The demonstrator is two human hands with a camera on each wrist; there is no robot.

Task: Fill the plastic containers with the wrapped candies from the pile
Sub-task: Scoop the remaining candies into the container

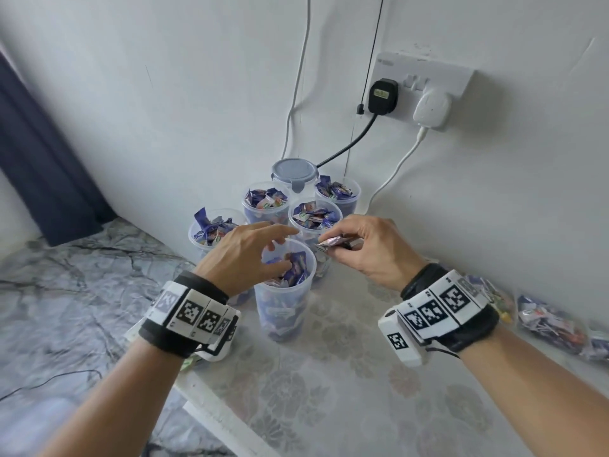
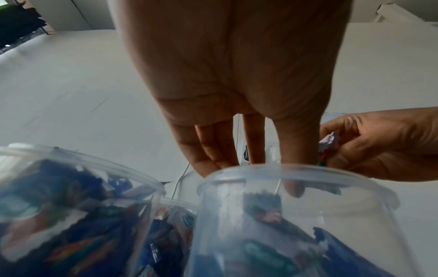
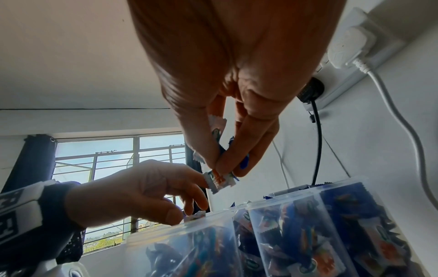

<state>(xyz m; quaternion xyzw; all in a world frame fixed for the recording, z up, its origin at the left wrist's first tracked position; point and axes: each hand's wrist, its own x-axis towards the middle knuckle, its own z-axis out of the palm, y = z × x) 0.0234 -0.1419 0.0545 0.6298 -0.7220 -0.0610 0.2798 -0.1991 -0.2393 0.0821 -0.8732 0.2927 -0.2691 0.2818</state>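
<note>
Left hand [image 1: 245,255] palm down, fingers [image 2: 294,150] straight and loosely spread, tips pointing down, nothing held. Right hand [image 1: 365,249] just beside left fingertips, thumb and fingers pinching wrapped candies [image 3: 219,180]. Marker bands [image 1: 194,313] on both wrists.

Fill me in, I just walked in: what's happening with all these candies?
A person is filling tubs with candies. The left hand reaches into the nearest tub, fingers over the candies inside. The right hand pinches a few more candies beside the rim. Four tubs behind look full; the pile lies to the right.
</note>
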